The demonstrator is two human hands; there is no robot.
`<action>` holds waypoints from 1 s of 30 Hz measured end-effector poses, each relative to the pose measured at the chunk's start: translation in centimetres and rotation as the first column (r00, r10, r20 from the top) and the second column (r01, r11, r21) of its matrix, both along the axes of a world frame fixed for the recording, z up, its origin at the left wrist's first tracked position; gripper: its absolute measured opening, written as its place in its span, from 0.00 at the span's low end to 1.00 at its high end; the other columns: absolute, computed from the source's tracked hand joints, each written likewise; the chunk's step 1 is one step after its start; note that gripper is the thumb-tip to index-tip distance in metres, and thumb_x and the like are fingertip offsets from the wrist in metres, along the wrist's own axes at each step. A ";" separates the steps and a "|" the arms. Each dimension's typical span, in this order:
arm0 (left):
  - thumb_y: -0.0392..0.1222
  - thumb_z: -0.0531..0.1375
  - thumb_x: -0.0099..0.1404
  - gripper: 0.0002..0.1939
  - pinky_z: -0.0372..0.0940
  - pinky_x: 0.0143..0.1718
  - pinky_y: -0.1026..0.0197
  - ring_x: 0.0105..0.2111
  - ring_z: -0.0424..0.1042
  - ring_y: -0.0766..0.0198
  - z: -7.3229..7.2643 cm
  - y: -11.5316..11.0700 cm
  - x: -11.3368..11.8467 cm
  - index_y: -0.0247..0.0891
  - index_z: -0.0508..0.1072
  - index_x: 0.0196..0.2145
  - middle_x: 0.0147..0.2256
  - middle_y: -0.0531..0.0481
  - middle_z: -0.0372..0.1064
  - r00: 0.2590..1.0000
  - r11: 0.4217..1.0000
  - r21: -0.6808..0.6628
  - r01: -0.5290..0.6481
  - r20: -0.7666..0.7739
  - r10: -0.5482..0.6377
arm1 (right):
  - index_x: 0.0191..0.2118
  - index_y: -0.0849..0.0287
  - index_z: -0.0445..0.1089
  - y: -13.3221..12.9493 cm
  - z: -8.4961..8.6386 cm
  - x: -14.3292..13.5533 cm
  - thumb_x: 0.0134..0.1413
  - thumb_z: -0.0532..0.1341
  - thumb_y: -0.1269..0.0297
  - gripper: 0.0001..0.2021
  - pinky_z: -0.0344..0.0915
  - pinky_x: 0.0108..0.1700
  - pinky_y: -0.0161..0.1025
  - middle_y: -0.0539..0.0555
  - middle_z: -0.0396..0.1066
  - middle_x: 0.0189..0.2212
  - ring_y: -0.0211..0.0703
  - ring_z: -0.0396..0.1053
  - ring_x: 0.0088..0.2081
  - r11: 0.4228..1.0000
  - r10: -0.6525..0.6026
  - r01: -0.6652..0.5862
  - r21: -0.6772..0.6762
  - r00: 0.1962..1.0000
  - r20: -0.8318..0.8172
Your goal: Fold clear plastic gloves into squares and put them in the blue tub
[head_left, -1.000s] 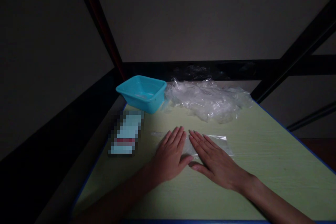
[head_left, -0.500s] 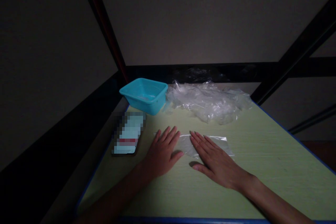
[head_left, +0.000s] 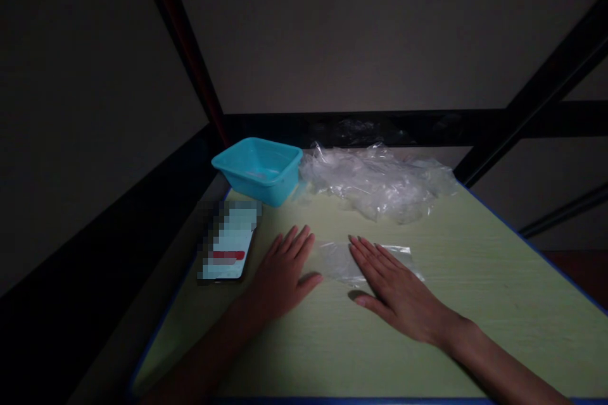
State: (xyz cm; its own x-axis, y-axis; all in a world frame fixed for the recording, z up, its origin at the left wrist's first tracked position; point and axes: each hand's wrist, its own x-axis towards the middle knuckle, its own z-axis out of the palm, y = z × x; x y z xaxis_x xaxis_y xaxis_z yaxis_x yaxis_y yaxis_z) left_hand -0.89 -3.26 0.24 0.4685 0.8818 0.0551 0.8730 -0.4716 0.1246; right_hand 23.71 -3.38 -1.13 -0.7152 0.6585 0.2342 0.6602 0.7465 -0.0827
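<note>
A clear plastic bag [head_left: 338, 259] lies flat on the pale green tabletop [head_left: 342, 354], its edges catching the light. My right hand [head_left: 396, 288] rests on it with the palm down and fingers stretched out, covering its middle. To the left of the bag is my left hand [head_left: 285, 275], also palm down with spread fingers; it holds nothing. What part of the bag's left end reaches under the left fingertips is hard to see.
A turquoise plastic basin [head_left: 270, 191] stands at the back left. Beside it spreads a heap of crumpled clear plastic bags [head_left: 380, 180]. A phone with a lit, blurred screen [head_left: 230, 240] lies by the left edge. A wall rises behind the table.
My left hand has slid left, off the bag, uncovering more of its left part. My right hand has shifted slightly to the right over the bag.
</note>
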 end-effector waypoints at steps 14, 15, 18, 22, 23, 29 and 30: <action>0.53 0.53 0.63 0.35 0.50 0.59 0.44 0.63 0.43 0.50 0.0 0.2 -0.4 0.31 0.51 0.61 0.63 0.38 0.45 0.999 0.999 -0.012 0.037 -0.027 -0.037 | 0.65 0.55 0.26 -0.5 -0.6 5.2 0.60 0.49 0.50 0.37 0.54 0.59 0.54 0.58 0.44 0.64 0.53 0.48 0.62 0.992 -0.120 0.120 0.034 0.993 0.008; 0.53 0.53 0.63 0.35 0.49 0.59 0.44 0.63 0.43 0.50 0.1 0.2 -0.5 0.30 0.51 0.61 0.63 0.37 0.45 0.999 0.999 -0.017 0.035 -0.038 -0.036 | 0.65 0.55 0.26 -0.6 -0.6 5.6 0.60 0.48 0.50 0.37 0.55 0.58 0.54 0.58 0.44 0.64 0.53 0.48 0.62 0.991 -0.129 0.128 0.039 0.992 0.014; 0.54 0.52 0.63 0.36 0.49 0.59 0.45 0.63 0.43 0.50 0.1 0.2 -0.5 0.29 0.49 0.61 0.63 0.36 0.45 0.998 1.000 -0.008 0.029 -0.053 -0.030 | 0.65 0.55 0.24 -0.9 -0.5 6.4 0.61 0.48 0.51 0.37 0.57 0.57 0.55 0.58 0.44 0.64 0.53 0.48 0.62 0.987 -0.152 0.151 0.056 0.988 0.027; 0.55 0.51 0.63 0.37 0.49 0.59 0.45 0.63 0.44 0.51 -0.4 0.1 -0.6 0.29 0.48 0.62 0.63 0.35 0.45 0.999 0.998 0.045 0.037 -0.026 -0.035 | 0.65 0.55 0.24 -1.1 -0.6 6.9 0.60 0.49 0.49 0.38 0.55 0.58 0.56 0.58 0.42 0.64 0.54 0.48 0.62 0.980 -0.191 0.190 0.060 0.981 0.017; 0.56 0.51 0.63 0.37 0.48 0.59 0.45 0.63 0.43 0.50 -0.5 0.1 -0.6 0.29 0.47 0.62 0.63 0.35 0.44 0.999 0.998 0.058 0.034 -0.021 -0.033 | 0.65 0.55 0.25 -1.2 -0.7 6.9 0.59 0.49 0.49 0.38 0.54 0.58 0.56 0.58 0.42 0.64 0.54 0.47 0.62 0.978 -0.202 0.201 0.063 0.979 0.010; 0.59 0.55 0.59 0.41 0.45 0.59 0.38 0.63 0.42 0.45 0.2 0.5 -0.9 0.31 0.49 0.61 0.63 0.34 0.43 1.000 0.992 0.128 0.000 0.019 -0.002 | 0.66 0.52 0.28 -1.3 -0.1 7.5 0.60 0.48 0.49 0.36 0.59 0.56 0.57 0.57 0.44 0.64 0.56 0.52 0.60 0.966 -0.257 0.252 -0.053 0.958 -0.131; 0.58 0.55 0.59 0.40 0.45 0.59 0.38 0.63 0.42 0.45 0.6 0.6 -0.9 0.31 0.50 0.61 0.63 0.34 0.43 0.999 0.992 0.129 -0.007 0.043 0.001 | 0.66 0.51 0.32 -1.1 0.3 7.6 0.60 0.48 0.50 0.34 0.61 0.55 0.56 0.58 0.47 0.63 0.56 0.54 0.59 0.957 -0.284 0.266 -0.118 0.942 -0.177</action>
